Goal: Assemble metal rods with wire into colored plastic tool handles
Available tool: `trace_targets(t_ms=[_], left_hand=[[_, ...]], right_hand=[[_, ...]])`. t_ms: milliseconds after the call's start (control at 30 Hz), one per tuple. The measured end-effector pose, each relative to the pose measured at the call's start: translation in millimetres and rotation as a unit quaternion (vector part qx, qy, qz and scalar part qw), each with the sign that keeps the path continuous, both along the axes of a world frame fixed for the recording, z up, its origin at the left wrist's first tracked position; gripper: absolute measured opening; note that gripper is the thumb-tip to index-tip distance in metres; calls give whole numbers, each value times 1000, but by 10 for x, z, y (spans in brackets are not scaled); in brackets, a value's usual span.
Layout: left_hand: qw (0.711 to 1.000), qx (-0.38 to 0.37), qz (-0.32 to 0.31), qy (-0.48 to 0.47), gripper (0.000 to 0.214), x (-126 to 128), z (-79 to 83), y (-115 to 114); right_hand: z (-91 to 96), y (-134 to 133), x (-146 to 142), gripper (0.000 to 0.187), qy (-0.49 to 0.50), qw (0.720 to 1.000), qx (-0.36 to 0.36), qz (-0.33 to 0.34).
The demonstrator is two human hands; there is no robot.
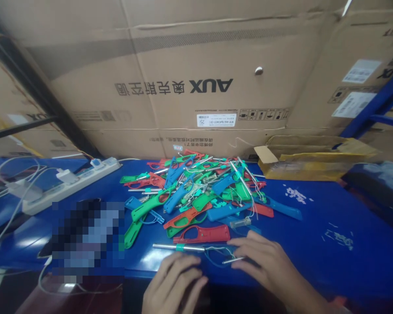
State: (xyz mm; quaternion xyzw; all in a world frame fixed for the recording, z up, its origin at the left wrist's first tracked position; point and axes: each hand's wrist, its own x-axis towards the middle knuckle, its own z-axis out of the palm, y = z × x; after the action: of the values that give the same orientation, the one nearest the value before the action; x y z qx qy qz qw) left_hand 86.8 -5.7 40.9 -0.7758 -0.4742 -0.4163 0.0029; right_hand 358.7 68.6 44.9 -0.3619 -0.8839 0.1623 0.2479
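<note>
My left hand (175, 279) rests at the near edge of the blue table (330, 244), fingers curled down beside a thin metal rod with a green sleeve (178, 247). My right hand (262, 259) lies to its right, fingertips pinching a thin wire loop and a small metal pin (231, 261). Just beyond both hands a red plastic handle piece (205, 234) lies flat. Behind it spreads a pile of green, blue and red plastic handle pieces with metal rods and wires (199, 192).
A white power strip with plugs and cables (68, 183) lies at the left. A pixelated patch covers something on the near left. An open cardboard box (314, 161) sits at the back right. Large cardboard cartons (199, 78) wall the table's far side.
</note>
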Motion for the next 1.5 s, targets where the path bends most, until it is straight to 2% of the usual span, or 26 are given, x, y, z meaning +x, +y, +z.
trace_targets(t_ms=[100, 233, 467, 733, 1033, 1100, 1267, 1500], left_hand=[[997, 23, 26, 73, 34, -55, 41, 161], [989, 24, -9, 144, 27, -104, 72, 357], [992, -5, -32, 120, 25, -181, -23, 382], [994, -33, -28, 99, 32, -210, -45, 357], [984, -149, 0, 93, 16, -183, 93, 422], [983, -160, 2, 88, 16, -160, 122, 451], [988, -118, -2, 96, 20, -129, 127, 447], [991, -22, -8, 135, 34, -113, 8, 358]], right_hand=[[-6, 7, 1, 25, -10, 1000, 8, 3], [36, 12, -7, 28, -20, 1000, 20, 0], [92, 26, -16, 27, -31, 999, 33, 10], [65, -23, -65, 37, -2, 996, 63, -57], [38, -16, -41, 29, -8, 996, 45, -78], [31, -17, -39, 31, 3, 995, 54, -87], [51, -15, -51, 23, 4, 997, 55, -62], [62, -36, -41, 21, 1, 998, 32, -62]])
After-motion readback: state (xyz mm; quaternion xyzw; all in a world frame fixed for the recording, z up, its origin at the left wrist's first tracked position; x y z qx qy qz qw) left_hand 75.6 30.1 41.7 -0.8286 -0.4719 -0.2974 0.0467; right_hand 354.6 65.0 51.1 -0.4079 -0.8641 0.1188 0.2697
